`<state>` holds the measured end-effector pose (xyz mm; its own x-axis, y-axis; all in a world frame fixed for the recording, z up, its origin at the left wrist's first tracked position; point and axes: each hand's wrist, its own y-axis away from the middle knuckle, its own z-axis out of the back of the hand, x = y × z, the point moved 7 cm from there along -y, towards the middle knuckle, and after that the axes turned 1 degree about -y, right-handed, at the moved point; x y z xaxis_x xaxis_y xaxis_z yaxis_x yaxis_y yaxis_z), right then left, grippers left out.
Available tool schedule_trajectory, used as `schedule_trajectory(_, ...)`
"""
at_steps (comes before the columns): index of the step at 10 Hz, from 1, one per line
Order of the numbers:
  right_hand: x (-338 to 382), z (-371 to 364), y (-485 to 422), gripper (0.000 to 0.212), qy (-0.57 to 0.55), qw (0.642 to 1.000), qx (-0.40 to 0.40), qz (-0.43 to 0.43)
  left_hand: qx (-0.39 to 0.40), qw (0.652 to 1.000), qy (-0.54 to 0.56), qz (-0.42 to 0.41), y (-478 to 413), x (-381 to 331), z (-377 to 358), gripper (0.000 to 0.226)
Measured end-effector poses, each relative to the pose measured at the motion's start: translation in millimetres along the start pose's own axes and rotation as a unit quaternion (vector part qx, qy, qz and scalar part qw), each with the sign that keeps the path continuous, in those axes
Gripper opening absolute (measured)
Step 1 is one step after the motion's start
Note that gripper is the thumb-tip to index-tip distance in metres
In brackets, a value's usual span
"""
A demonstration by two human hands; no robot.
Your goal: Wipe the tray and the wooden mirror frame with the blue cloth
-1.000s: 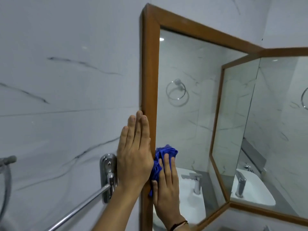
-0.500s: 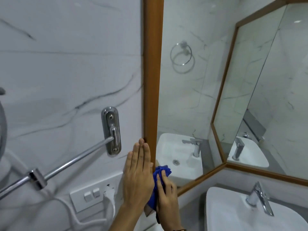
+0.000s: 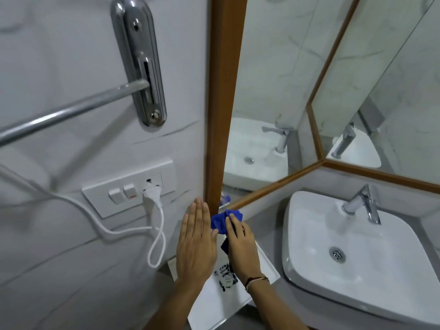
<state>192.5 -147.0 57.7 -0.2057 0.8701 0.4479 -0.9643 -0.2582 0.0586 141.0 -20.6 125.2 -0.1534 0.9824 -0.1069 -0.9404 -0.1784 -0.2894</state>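
The wooden mirror frame [image 3: 223, 91] runs vertically down the wall, and its lower rail [image 3: 273, 189] slants right above the counter. My right hand [image 3: 240, 244] presses the bunched blue cloth [image 3: 223, 221] against the frame's bottom left corner. My left hand [image 3: 196, 241] lies flat, fingers together, on the wall just left of that corner, touching the cloth's edge. A white rectangular tray [image 3: 214, 303] with a black printed picture lies on the counter under both wrists.
A white basin [image 3: 309, 246] with a chrome tap [image 3: 364, 203] sits to the right. On the marble wall at left are a chrome towel rail [image 3: 71, 110] with its bracket [image 3: 140, 63], a switch plate [image 3: 123, 186], and a white plug with a hanging cord [image 3: 154, 225].
Both hands and the cloth have slid down the frame's left upright to its bottom corner. The view has tilted down, bringing in the tray, socket and basin.
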Motion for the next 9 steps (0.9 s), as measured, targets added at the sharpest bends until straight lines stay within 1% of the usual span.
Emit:
schedule_trajectory(2,-13,-38,13,0.084,0.025,1.0,0.013,0.0,0.042,0.999,0.019,-0.002,30,5,-43,0.074)
schedule_trajectory(3,-24,-82,16,0.079,0.076,0.997,0.025,0.017,0.104,0.994,0.018,0.003,60,20,-88,0.075)
schedule_trajectory(4,-36,-113,16,0.077,0.074,0.996,0.041,0.018,0.167,0.985,0.029,0.011,76,29,-119,0.083)
schedule_trajectory(5,-66,-167,22,0.076,0.063,0.995,0.08,0.012,0.194,0.98,0.028,0.026,96,39,-160,0.091)
schedule_trajectory(6,-73,-189,25,0.075,0.067,0.992,0.102,0.014,0.208,0.978,0.018,0.008,107,42,-177,0.083)
schedule_trajectory(7,-72,-188,30,0.076,0.054,0.994,0.096,0.007,0.27,0.963,0.004,-0.004,117,44,-191,0.096)
schedule_trajectory(8,-72,-169,34,0.076,0.03,0.994,0.102,-0.011,0.264,0.964,0.027,-0.017,116,36,-186,0.107)
schedule_trajectory(9,-55,-141,34,0.077,0.019,0.997,0.072,0.006,0.169,0.985,0.015,-0.011,94,42,-156,0.102)
